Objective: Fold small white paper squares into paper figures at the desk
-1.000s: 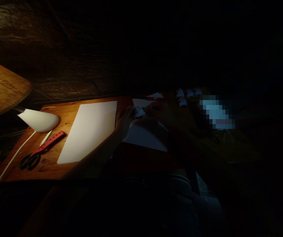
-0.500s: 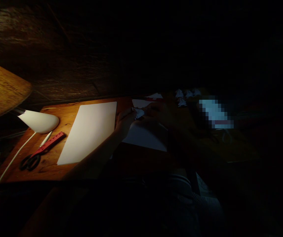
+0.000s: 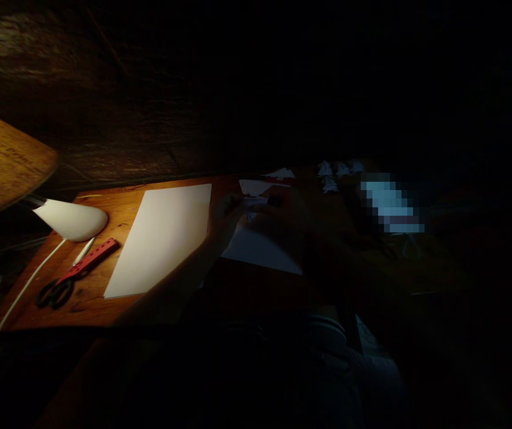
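Observation:
Between my two hands is a small piece of folded white paper [image 3: 256,202], dim in the shadow. My left hand [image 3: 225,215] closes on its left side, and my right hand [image 3: 285,207] pinches it from the right; darkness hides some of the fingers. Beneath the hands lies a white sheet of paper [image 3: 260,250]. Just behind them are more paper pieces [image 3: 256,187]. To the left rests a large, brightly lit white sheet [image 3: 161,238]. Several small folded paper shapes [image 3: 327,179], like little trees, stand at the back right.
A white lamp base [image 3: 74,219] with a cord stands at the left of the wooden table [image 3: 90,313]. Scissors in a red cover [image 3: 88,261] lie near it, beside a white pen-like object [image 3: 83,251]. A blurred-out bright screen [image 3: 392,205] is at the right.
The folded paper has turned between my fingers, from a pointed shape to a flatter, narrower look. My right fingers have come over its front. The things on the table stay put.

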`<state>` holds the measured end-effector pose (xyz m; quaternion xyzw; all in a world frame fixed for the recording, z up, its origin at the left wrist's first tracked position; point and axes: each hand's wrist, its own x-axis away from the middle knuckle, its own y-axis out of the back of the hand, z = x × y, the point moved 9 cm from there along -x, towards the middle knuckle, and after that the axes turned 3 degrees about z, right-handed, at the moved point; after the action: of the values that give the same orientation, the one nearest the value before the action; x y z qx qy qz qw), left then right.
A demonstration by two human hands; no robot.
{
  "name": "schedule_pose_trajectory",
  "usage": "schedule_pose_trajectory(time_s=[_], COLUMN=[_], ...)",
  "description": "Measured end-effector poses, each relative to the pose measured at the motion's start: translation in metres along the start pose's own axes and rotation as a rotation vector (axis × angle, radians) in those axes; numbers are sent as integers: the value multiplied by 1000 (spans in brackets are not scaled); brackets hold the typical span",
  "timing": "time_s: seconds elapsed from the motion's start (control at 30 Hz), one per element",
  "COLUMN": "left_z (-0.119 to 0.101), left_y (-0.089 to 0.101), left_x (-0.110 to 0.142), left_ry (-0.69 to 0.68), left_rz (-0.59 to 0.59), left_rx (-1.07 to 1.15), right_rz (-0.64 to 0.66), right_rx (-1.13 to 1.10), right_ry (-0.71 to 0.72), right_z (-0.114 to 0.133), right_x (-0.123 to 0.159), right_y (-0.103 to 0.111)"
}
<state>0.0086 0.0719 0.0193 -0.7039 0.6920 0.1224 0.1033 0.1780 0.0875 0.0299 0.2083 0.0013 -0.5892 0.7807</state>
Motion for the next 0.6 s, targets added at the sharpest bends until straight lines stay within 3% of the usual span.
schedule_pose_trajectory(time_s=[0.33,0.6], left_z=[-13,-16], left_y=[-4,-6], left_x=[1,2], left_ry=[-155,-189], left_rz=[65,110], left_rx=[-13,-50], right_rz=[23,67], right_rx=[-113,-204], right_ry=[-9,-50], right_z=[-6,-10], right_x=[-2,-4], right_y=[-3,-6])
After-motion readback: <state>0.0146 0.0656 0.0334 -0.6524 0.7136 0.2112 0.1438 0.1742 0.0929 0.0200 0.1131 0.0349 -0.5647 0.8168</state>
